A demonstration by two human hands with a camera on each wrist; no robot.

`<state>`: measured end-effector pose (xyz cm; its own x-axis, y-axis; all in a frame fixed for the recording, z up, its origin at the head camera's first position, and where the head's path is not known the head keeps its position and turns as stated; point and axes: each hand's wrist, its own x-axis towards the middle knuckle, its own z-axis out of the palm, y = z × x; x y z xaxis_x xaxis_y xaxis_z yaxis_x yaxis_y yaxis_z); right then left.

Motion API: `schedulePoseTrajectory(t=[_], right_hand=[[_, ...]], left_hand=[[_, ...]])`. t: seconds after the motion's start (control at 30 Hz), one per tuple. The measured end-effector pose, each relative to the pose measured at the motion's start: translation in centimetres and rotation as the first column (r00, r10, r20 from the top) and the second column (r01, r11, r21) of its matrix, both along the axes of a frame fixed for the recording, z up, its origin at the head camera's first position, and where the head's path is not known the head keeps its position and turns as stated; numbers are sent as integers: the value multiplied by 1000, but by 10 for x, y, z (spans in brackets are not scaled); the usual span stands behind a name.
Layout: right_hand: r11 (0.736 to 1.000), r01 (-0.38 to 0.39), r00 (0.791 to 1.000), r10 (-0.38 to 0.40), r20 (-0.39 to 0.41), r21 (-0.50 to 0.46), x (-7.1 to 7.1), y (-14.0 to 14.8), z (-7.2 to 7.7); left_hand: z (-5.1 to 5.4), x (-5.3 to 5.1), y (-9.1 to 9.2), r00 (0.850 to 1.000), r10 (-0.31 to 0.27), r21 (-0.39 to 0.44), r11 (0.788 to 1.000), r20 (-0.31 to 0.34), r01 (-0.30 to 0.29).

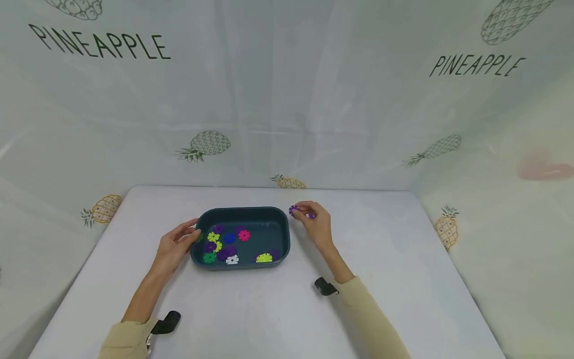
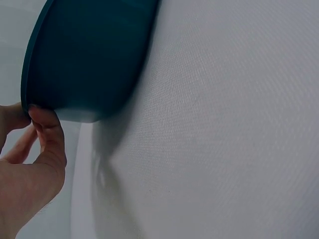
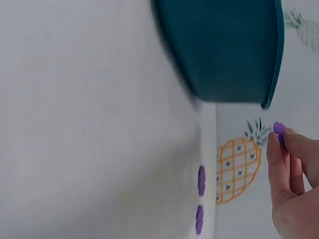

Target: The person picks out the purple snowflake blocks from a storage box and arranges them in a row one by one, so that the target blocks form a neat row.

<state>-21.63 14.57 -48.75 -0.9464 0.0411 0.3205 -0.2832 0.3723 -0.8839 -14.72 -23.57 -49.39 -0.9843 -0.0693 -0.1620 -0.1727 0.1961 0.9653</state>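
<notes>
L hand (image 1: 175,245) hides pt of tray (image 1: 266,229) rim & some of green disc (image 1: 200,238). Wrist cams: tray cut by top edge, inside not vis. R hand (image 3: 298,201) hides pt of purple disc (image 3: 279,128). Dim discs (image 1: 226,253) overlap, no. unclear. Sleeves (image 1: 127,341) & desk (image 1: 242,314) cut at head cam's btm edge.

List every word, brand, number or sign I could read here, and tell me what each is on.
"PINEAPPLE", upper left of the pale backdrop cloth.
"PINEAPPLE", upper right of the same cloth.
The reddish mark, far right: too blurred to tell.
No lettering is readable on the tray or its flower-shaped pieces.
</notes>
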Motion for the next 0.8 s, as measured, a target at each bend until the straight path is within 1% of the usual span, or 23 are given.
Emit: schedulePoseTrajectory(t=[0.17, 0.27, 0.37, 0.5, 0.6, 0.63, 0.8], right_hand=[[998, 48, 998, -47, 37, -36, -6, 16, -3], [995, 79, 994, -74, 84, -59, -7, 24, -5], [990, 121, 984, -111, 139, -67, -9, 31, -9], [977, 178, 966, -151, 208, -118, -9, 44, -12], [969, 208, 956, -172, 237, -136, -10, 55, -12], [968, 217, 953, -183, 242, -123, -10, 58, -13], [968, 249, 937, -243, 252, 10, -12, 65, -15]], left_hand=[[0, 1, 0, 1000, -2, 8, 1000, -8, 2], [-1, 1, -1, 1000, -3, 7, 1000, -2, 3], [-1, 1, -2, 1000, -6, 2, 1000, -3, 6], [-2, 0, -1, 1000, -13, 9, 1000, -21, 13], [-3, -1, 1, 1000, -15, 5, 1000, -20, 15], [-4, -1, 1, 1000, -16, 3, 1000, -17, 16], [-2, -1, 0, 1000, -3, -14, 1000, -5, 3]])
